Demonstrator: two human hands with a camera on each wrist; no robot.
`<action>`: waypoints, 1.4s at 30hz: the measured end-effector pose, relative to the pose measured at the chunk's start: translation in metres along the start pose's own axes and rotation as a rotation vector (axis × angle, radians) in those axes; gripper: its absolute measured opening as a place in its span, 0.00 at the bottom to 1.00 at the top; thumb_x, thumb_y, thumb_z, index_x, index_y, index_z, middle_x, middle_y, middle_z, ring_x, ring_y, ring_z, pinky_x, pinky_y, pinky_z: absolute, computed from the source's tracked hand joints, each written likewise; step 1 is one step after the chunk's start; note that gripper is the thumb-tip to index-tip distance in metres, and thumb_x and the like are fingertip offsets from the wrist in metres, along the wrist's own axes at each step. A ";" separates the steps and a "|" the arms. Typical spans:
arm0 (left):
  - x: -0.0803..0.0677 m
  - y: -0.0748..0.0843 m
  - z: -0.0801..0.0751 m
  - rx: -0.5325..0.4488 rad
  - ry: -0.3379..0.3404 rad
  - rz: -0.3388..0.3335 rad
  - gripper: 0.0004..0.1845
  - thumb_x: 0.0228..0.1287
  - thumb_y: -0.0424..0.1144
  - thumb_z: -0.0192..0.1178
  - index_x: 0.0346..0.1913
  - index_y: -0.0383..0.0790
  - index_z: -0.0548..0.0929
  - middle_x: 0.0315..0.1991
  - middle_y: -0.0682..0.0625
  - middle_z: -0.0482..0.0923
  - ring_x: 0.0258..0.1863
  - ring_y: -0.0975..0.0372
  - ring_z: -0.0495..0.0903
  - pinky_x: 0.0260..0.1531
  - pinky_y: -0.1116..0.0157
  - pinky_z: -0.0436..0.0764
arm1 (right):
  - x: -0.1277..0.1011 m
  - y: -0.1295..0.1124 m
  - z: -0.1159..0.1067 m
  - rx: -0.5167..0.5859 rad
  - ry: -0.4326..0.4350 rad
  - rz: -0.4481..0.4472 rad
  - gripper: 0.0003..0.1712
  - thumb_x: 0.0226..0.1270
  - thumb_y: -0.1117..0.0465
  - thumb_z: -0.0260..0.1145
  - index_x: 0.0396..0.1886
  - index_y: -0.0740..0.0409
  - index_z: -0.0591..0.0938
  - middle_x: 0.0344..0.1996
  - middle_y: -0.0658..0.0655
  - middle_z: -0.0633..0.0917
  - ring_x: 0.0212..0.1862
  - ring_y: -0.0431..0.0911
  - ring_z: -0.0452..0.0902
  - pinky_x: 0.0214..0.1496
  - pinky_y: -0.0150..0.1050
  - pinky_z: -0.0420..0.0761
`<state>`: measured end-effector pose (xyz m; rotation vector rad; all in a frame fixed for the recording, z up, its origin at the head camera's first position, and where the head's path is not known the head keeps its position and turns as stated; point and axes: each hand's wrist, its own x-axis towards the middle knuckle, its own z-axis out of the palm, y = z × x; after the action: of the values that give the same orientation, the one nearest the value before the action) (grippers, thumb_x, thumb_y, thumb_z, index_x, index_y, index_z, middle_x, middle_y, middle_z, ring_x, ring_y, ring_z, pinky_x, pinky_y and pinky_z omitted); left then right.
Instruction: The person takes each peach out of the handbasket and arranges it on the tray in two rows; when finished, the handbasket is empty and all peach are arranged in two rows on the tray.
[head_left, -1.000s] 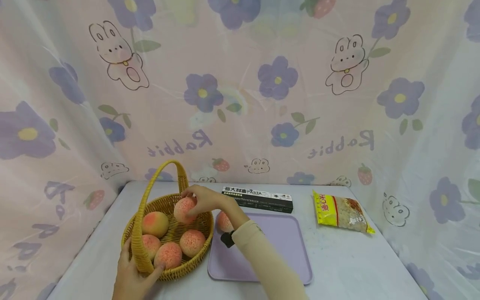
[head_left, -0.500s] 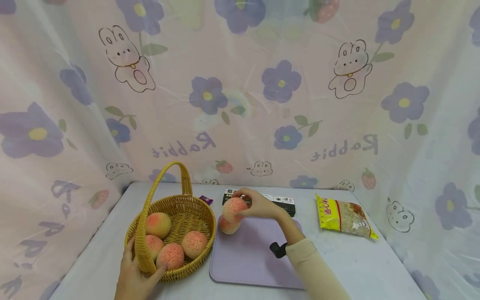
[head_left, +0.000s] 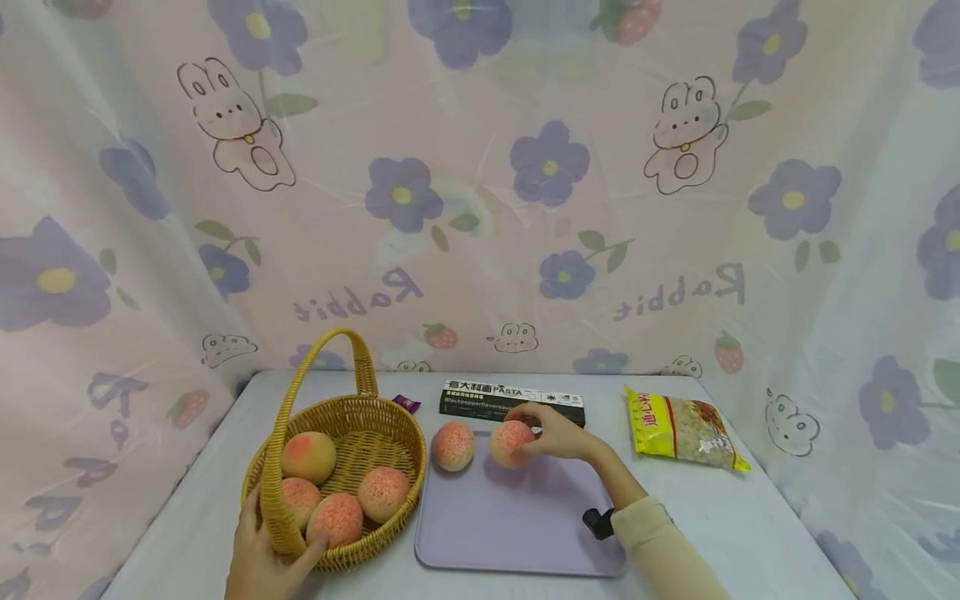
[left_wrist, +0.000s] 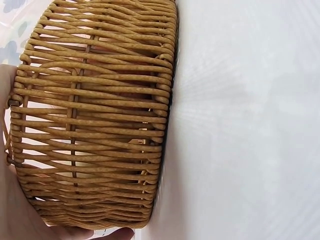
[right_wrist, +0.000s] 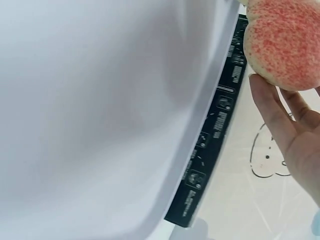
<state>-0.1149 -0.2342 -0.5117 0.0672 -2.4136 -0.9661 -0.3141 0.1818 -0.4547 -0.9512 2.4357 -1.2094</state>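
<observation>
A peach (head_left: 511,442) is held by the right hand (head_left: 558,433), fingers curled over its top and far side; it rests on the far part of the lilac tray (head_left: 525,533). In the right wrist view the same peach (right_wrist: 284,47) is seen against the fingers (right_wrist: 280,112), with the tray's rim (right_wrist: 200,130) and the black pasta box (right_wrist: 212,145) running alongside. A second peach (head_left: 453,446) lies just beside the held one, at its 9 o'clock, at the tray's far left corner. The pasta box (head_left: 512,399) lies at 12 o'clock from the hand, just past the tray. A yellow bag (head_left: 684,427) lies well apart at 3 o'clock.

The basket (head_left: 390,508) is gripped at its near rim by the left hand (head_left: 264,562), thumb hooked inside by the handle's foot (head_left: 279,521). In the left wrist view the woven wall (left_wrist: 95,115) is seen with the palm (left_wrist: 15,215) pressed against it. Four peaches (head_left: 308,457) lie inside. A small purple wrapper (head_left: 405,403) lies at 1 o'clock from the basket. All stands on a white table (head_left: 712,533).
</observation>
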 end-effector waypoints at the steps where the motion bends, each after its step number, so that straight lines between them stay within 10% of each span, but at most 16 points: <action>1: 0.000 0.000 0.000 0.000 -0.003 0.000 0.42 0.46 0.46 0.80 0.60 0.25 0.76 0.70 0.27 0.53 0.60 0.28 0.61 0.49 0.29 0.66 | 0.000 0.001 0.001 -0.004 -0.003 -0.005 0.32 0.56 0.61 0.74 0.60 0.66 0.77 0.55 0.59 0.79 0.50 0.47 0.76 0.49 0.39 0.81; 42: 0.003 -0.007 0.000 -0.042 -0.001 0.058 0.38 0.44 0.42 0.81 0.56 0.23 0.78 0.67 0.22 0.55 0.63 0.27 0.57 0.50 0.24 0.61 | 0.014 0.003 0.006 -0.099 -0.092 0.011 0.35 0.59 0.57 0.71 0.64 0.70 0.73 0.60 0.67 0.76 0.58 0.58 0.74 0.59 0.52 0.76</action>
<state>-0.1182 -0.2397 -0.5151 -0.0186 -2.3812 -0.9895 -0.3230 0.1702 -0.4596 -0.9959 2.4436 -1.0263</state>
